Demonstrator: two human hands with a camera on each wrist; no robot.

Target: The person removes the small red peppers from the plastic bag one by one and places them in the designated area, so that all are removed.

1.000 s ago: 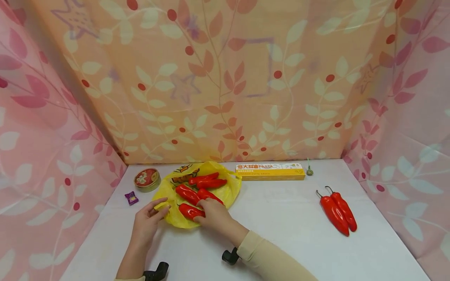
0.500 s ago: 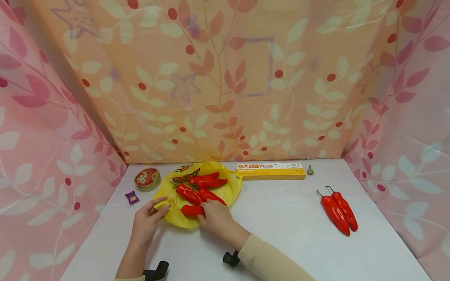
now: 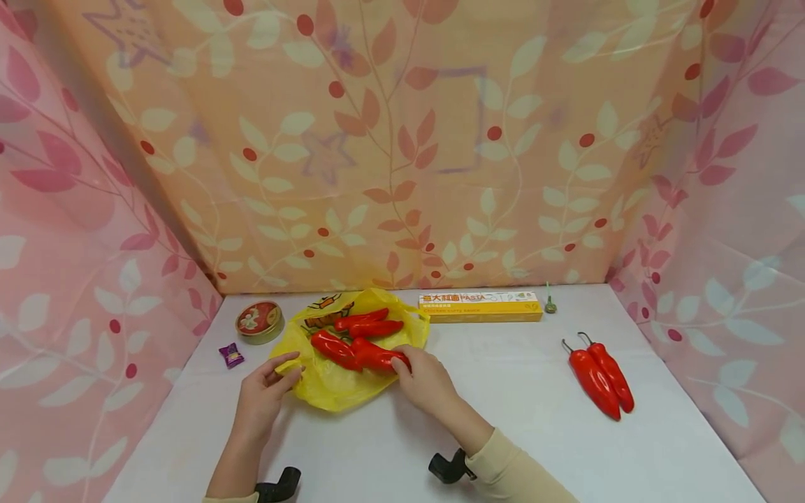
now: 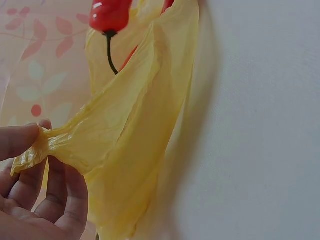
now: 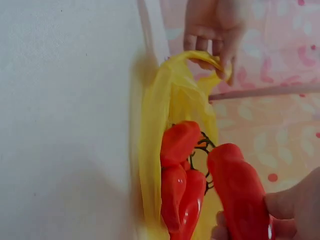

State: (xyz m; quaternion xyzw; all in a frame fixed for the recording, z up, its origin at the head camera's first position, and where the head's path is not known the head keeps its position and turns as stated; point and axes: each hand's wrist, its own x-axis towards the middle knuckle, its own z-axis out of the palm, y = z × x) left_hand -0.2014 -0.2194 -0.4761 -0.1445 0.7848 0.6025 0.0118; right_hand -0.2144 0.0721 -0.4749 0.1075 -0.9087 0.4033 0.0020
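Note:
My left hand pinches the gathered edge of a yellow plastic bag, pulling that edge up. My right hand grips a red pepper above the bag's right side, fingers and thumb around one end. Inside the bag lie several more glossy red peppers, some with dark curved stems, as the right wrist view shows. In the head view the held pepper overlaps those in the bag, so part of them is hidden. Two other red peppers lie side by side on the white table at the right.
Left of the bag stand a round red-lidded tin and a small purple-wrapped sweet. Behind it to the right lie a yellow and white pasta box and a small green item. Patterned cloth walls in the table.
My right hand has gripped the front pepper and carried it up and to the right. The left hand stays on the bag's edge, hardly moved.

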